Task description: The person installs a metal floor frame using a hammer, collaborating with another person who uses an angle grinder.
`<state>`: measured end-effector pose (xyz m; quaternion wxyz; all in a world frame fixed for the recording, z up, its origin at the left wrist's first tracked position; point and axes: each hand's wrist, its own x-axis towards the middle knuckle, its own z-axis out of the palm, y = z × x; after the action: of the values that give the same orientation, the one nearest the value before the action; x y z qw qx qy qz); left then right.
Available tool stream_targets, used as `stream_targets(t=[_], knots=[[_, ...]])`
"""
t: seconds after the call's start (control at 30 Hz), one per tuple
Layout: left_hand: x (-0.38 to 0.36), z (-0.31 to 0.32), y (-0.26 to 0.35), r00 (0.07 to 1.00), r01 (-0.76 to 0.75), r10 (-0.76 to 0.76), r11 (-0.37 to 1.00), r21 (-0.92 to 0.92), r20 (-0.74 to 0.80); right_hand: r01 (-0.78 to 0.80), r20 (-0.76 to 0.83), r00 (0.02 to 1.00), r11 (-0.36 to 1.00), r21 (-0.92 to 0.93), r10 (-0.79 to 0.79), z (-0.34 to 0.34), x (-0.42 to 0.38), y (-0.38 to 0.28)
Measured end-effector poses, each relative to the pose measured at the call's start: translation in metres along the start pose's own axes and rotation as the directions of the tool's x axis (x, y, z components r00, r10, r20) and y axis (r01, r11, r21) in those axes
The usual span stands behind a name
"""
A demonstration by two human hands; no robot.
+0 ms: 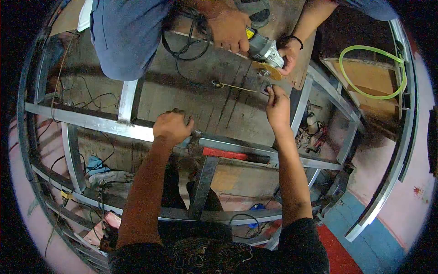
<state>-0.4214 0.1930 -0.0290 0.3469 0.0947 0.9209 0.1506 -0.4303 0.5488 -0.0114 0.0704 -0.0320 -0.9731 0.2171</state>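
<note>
My left hand [172,128] is closed over the long metal rail [137,132] of a welded frame. Right beside it lies a hammer [226,154] with a red handle, its dark head near my fingers. Farther forward, my right hand [278,108] pinches a small thin flat piece [263,85], partly hidden by my fingers. Just above that piece is the yellowish disc [270,71] of an angle grinder [264,48]. Another person's hand [229,33] grips the grinder's body, and that person's other hand [288,54] is at its head.
The other person's knee [130,41] is at the upper left, near a black cable [182,55]. A wooden board [299,68] lies under the grinder. A yellow-green hose loop [372,97] hangs at right. Frame crossbars [128,100] surround both my arms.
</note>
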Motion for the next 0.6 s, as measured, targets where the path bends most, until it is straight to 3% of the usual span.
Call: stream_targets(t=[0.17, 0.3, 0.4, 0.43, 0.47, 0.5, 0.57, 0.6], knots=[[-0.004, -0.006, 0.004, 0.999, 0.032, -0.032, 0.999, -0.003, 0.039, -0.163, 0.024, 0.987, 0.982, 0.099, 0.162, 0.008, -0.015, -0.007], [-0.002, -0.004, 0.005, 0.989, 0.085, -0.081, 0.996, -0.024, 0.127, -0.116, 0.097, 0.988, 0.991, -0.069, 0.123, -0.029, -0.021, -0.013], [0.002, -0.002, 0.003, 0.978, 0.100, -0.103, 0.995, 0.026, 0.182, 0.117, 0.230, 0.972, 0.951, -0.288, -0.050, -0.080, -0.007, -0.031], [0.005, 0.008, -0.005, 0.993, 0.041, -0.045, 0.999, 0.035, 0.106, 0.194, 0.271, 0.958, 0.907, -0.375, -0.092, -0.094, 0.001, -0.041], [0.005, 0.016, -0.009, 1.000, -0.016, 0.015, 0.999, 0.050, 0.027, 0.207, 0.308, 0.948, 0.894, -0.398, -0.082, -0.106, 0.010, -0.057], [0.002, 0.016, -0.007, 0.999, -0.018, 0.017, 0.999, 0.032, 0.036, 0.178, 0.391, 0.920, 0.849, -0.498, 0.037, -0.116, 0.022, -0.065], [-0.002, 0.005, -0.003, 1.000, 0.016, -0.016, 1.000, -0.007, 0.019, 0.327, 0.443, 0.890, 0.828, -0.456, -0.107, -0.125, 0.043, -0.073], [-0.006, -0.001, 0.002, 1.000, 0.028, -0.028, 0.999, -0.024, -0.008, 0.331, 0.445, 0.889, 0.822, -0.463, -0.107, -0.127, 0.052, -0.077]])
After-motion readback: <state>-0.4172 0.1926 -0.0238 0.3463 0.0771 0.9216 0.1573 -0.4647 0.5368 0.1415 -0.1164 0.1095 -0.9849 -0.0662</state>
